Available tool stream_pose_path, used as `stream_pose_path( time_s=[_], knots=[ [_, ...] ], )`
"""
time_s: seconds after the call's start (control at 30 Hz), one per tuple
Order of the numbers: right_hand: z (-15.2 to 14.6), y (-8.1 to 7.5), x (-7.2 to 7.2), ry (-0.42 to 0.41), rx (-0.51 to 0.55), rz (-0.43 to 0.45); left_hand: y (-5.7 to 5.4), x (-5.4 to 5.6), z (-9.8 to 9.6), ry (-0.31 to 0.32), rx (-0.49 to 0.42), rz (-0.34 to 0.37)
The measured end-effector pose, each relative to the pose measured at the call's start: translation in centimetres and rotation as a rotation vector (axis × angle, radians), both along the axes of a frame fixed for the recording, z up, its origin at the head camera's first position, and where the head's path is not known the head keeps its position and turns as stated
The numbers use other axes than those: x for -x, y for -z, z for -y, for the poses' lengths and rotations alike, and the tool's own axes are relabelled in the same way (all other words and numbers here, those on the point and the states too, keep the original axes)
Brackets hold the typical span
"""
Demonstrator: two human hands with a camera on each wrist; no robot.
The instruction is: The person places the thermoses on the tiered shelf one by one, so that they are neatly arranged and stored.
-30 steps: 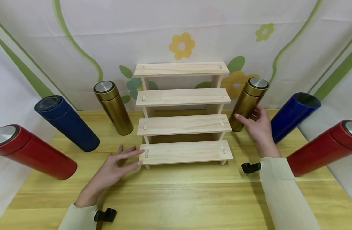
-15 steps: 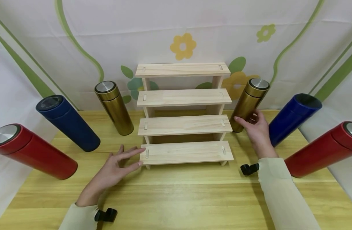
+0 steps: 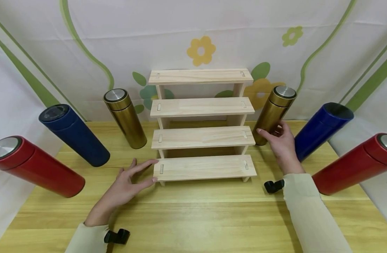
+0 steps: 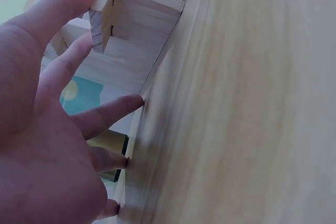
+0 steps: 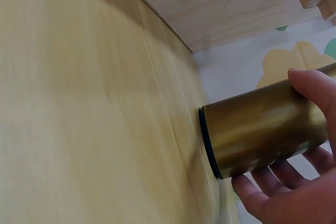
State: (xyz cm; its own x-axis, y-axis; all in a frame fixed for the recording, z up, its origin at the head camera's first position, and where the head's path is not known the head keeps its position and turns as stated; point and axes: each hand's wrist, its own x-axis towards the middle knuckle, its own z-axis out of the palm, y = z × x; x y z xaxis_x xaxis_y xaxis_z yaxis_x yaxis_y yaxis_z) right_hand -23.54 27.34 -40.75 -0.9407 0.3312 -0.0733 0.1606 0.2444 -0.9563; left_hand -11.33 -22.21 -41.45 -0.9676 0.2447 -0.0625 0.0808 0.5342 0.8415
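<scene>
My right hand (image 3: 282,147) holds the lower half of a gold thermos bottle (image 3: 272,117) upright to the right of the wooden step rack. In the right wrist view my thumb lies on one side of the gold bottle (image 5: 262,129), my fingers round the other; its dark base is at the tabletop. My left hand (image 3: 125,184) is spread at the left end of the rack's lowest step (image 3: 204,168). In the left wrist view, thumb and index fingertip are at that board's end (image 4: 101,24), the other fingertips at the tabletop.
A second gold bottle (image 3: 128,123), a dark blue one (image 3: 78,138) and a red one (image 3: 43,172) stand left. On the right are a blue bottle (image 3: 321,130), close beside my right hand, and a red one (image 3: 354,167). A flowered cloth (image 3: 244,38) hangs behind the rack.
My right hand has edged left, closer in on the gold bottle, which stays put. My left index finger has lifted slightly and straightened at the step's end.
</scene>
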Motion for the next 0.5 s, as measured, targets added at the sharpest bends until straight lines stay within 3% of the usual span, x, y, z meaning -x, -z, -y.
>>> stream_pose_path(
  time_s=[0.17, 0.5],
  knots=[
    [0.02, -0.11, -0.04, -0.007, -0.005, 0.012, -0.03, -0.02, 0.07, 0.001, -0.007, 0.010],
    [0.06, -0.22, -0.17, -0.016, -0.018, 0.020, 0.29, 0.01, 0.36, 0.060, -0.051, -0.037]
  ],
)
